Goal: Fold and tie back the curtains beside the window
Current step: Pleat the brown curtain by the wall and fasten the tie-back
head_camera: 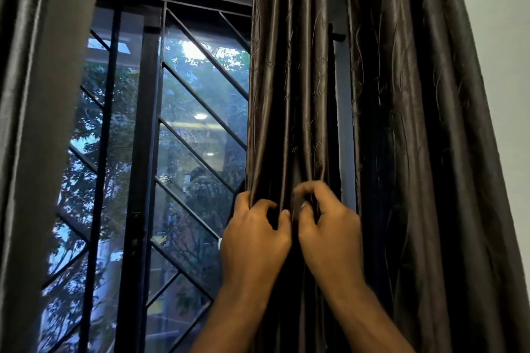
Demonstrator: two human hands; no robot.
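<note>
A dark brown, shiny curtain panel (286, 80) hangs in narrow pleats just right of the window (183, 134). My left hand (255, 235) grips the panel's left folds, fingers curled into the cloth. My right hand (327, 223) pinches the folds right beside it, thumb and fingers bent round the fabric. Both hands nearly touch at chest height. A second, wider curtain panel (424, 137) of the same cloth hangs loose further right. Another curtain (31, 123) covers the left edge of the view.
The window has a black metal grille with diagonal bars (200, 106) and a dark upright frame (143, 152); trees show outside. A black bracket (335, 37) sits between the two right panels. A pale wall (504, 51) lies at the far right.
</note>
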